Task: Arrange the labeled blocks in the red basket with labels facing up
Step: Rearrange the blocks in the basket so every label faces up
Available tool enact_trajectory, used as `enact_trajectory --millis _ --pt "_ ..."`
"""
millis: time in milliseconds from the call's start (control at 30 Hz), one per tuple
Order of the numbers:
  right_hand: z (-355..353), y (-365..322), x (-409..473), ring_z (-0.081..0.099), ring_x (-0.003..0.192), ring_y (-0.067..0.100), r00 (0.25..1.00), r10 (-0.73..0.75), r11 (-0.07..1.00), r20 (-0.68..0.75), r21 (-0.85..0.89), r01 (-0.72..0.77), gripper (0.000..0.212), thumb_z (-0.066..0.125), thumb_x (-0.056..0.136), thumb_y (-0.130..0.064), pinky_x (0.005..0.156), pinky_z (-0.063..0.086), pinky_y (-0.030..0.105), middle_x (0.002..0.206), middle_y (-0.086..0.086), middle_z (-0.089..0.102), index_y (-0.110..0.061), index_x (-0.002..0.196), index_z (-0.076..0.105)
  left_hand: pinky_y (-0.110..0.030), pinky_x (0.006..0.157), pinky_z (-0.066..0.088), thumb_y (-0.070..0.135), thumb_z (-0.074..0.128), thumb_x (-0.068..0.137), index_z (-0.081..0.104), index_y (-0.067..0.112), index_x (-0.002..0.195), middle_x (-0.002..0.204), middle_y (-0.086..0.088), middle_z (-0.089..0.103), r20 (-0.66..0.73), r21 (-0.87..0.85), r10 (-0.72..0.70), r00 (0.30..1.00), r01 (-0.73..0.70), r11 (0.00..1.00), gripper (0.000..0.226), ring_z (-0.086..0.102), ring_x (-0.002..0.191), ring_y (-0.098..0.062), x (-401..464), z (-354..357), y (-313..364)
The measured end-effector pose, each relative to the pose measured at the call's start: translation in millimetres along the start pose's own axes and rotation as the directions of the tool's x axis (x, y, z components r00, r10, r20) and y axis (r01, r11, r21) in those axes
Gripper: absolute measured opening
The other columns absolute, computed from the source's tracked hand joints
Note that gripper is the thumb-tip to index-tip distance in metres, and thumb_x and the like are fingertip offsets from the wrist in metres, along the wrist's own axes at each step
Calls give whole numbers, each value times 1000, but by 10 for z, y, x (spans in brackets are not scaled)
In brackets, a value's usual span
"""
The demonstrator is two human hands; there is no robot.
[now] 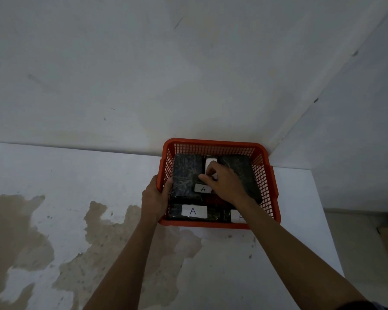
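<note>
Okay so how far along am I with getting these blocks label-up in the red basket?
Partly done. In the red basket, the near-left block shows its A label upward; a near-right label also faces up, half hidden by your forearm. In hand: your right hand grips the middle block, A showing, while your left hand steadies the basket's side. Left: the two rear dark blocks show no labels on top.

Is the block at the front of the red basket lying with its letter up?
Yes, letter up. The front block lies flat inside the red basket, and its white label with the letter A faces the camera.
</note>
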State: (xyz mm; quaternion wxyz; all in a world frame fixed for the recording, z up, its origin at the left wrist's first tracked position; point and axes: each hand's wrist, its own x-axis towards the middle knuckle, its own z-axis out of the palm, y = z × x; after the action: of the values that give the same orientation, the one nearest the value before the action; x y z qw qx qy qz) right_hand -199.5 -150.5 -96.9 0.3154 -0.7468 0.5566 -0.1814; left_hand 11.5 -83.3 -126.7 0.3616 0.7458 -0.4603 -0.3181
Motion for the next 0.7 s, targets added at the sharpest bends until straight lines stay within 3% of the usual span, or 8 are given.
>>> enact_trajectory --millis 100,300,433,533,700 --pt "16 -40 36 60 82 9 1000 26 998 -4 63 -26 23 62 90 -48 60 42 21 93 -6 65 -27 89 54 -28 80 42 66 40 81 48 15 130 124 -9 63 7 -6 1 1000 -1 1000 71 63 103 -26 3 -1 -14" --pt "-1 -71 83 69 69 11 993 93 956 67 272 -108 14 65 92 -36 48 55 23 93 0 69 -22 91 62 -27 78 42 66 40 80 49 14 129 122 -9 64 10 -10 -7 1000 7 1000 71 60 95 -17 2 -6 -8" --pt "-64 -28 65 67 85 6 997 63 958 53 277 -75 24 77 79 -42 65 53 19 95 -6 71 -25 95 72 -28 79 43 65 41 81 49 14 129 122 -9 63 10 -21 -7 1000 7 1000 71 63 101 -24 -6 -7 -3" --pt "-81 40 49 68 88 10 992 81 956 95 276 -104 28 78 80 -35 62 51 13 99 1 73 -18 102 74 -30 81 44 66 40 80 48 14 129 123 -10 63 14 -23 -14 1000 15 1000 72 63 102 -26 -3 -10 10" --pt "-211 106 31 69 84 13 967 90 961 237 235 -147 21 75 84 -35 59 55 22 99 0 74 -20 99 77 -35 85 46 67 39 79 47 14 130 125 -10 62 18 -10 -27 999 27 1000 74 63 105 -29 -3 -17 21"
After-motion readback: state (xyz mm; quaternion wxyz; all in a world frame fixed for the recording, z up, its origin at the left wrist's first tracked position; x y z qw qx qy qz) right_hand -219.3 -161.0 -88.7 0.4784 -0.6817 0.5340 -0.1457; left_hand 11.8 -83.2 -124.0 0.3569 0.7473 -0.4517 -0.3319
